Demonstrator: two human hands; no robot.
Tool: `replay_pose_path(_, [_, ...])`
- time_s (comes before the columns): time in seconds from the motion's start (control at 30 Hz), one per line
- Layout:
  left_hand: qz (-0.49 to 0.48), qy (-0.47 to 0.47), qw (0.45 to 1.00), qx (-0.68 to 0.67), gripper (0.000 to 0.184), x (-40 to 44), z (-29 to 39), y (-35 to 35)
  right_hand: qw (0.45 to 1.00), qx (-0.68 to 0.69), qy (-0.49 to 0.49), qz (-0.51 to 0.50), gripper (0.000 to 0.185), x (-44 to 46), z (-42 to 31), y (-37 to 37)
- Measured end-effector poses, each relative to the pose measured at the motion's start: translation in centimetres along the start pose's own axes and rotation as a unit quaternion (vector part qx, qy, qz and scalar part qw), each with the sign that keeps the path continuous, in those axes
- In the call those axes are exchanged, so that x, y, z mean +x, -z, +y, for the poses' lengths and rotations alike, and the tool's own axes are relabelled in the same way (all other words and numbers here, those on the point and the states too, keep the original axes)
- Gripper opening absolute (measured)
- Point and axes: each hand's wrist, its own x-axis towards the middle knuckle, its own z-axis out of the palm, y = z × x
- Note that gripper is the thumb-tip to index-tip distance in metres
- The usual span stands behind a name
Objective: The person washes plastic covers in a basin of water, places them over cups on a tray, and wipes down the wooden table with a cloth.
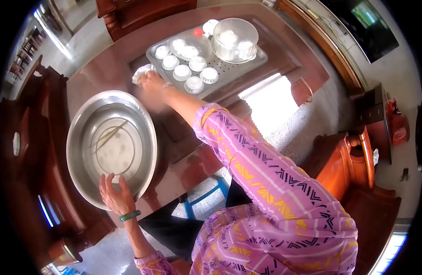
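Note:
My right hand point(155, 85) is closed on a crumpled white cloth point(142, 73), pressed to the dark wooden table just left of a grey perforated tray point(229, 75). Upside-down white cups point(182, 72) stand on that tray in loose rows. My left hand point(117, 196), a green bangle at its wrist, is at the near rim of a large steel basin point(76, 137). Its fingers are stretched apart over the basin's inside. A long thin brownish strip point(111, 135) lies in the basin.
A clear round cover point(236, 34) stands over white pieces on the tray's right part. Bright light falls on the table's right side. A blue stool point(206, 197) is below the near edge. Carved wooden seats point(353, 156) surround the table point(96, 68).

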Motion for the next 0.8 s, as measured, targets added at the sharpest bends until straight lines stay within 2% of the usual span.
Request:
replay_pose_path(0.03, [0.0, 0.001, 1.0, 0.006, 0.027, 0.0, 0.1, 0.0, 0.999, 0.045, -0.02, 0.016, 0.029, 0.1, 0.3, -0.1])
replay_pose_path(0.13, [-0.004, 0.008, 1.0, 0.009, 0.027, -0.1, 0.2, 0.0, 0.999, 0.034, -0.015, -0.007, 0.03, 1.4, 1.3, -0.6])
replay_pose_path(0.17, [-0.009, 0.011, 1.0, 0.001, 0.026, 0.0, 0.2, 0.1, 0.998, 0.003, 0.019, -0.062, 0.038, 2.4, 1.9, -0.1])
replay_pose_path(0.2, [-0.005, 0.013, 1.0, 0.003, 0.026, -0.1, 0.1, 0.1, 0.997, -0.014, 0.035, -0.065, 0.046, 2.9, 2.7, -0.4])
replay_pose_path(0.3, [-0.006, 0.021, 1.0, 0.009, 0.026, 0.0, 0.1, -0.1, 0.998, 0.034, -0.004, -0.048, 0.048, 3.3, 4.1, -0.1])
replay_pose_path(0.43, [0.001, 0.02, 1.0, -0.004, 0.026, 0.0, -0.2, -0.2, 0.997, -0.023, 0.013, -0.074, 0.06, 3.7, 5.5, 0.5])
replay_pose_path(0.53, [0.003, 0.029, 1.0, 0.001, 0.027, 0.0, 0.2, 0.0, 0.996, -0.004, 0.036, -0.084, 0.043, 3.3, 5.8, 0.8])
replay_pose_path(0.6, [-0.002, 0.039, 0.999, 0.001, 0.027, 0.1, 0.1, -0.1, 0.996, -0.013, 0.035, -0.085, 0.044, 3.2, 5.2, 0.2])
replay_pose_path(0.67, [-0.001, 0.039, 0.999, 0.005, 0.027, 0.0, 0.0, -0.1, 0.989, -0.065, 0.022, -0.128, 0.033, 2.0, 4.2, 0.0])
replay_pose_path(0.8, [0.001, 0.039, 0.999, 0.011, 0.027, -0.2, 0.1, -0.1, 0.988, -0.053, 0.09, -0.118, 0.028, -4.0, 2.5, 1.2])
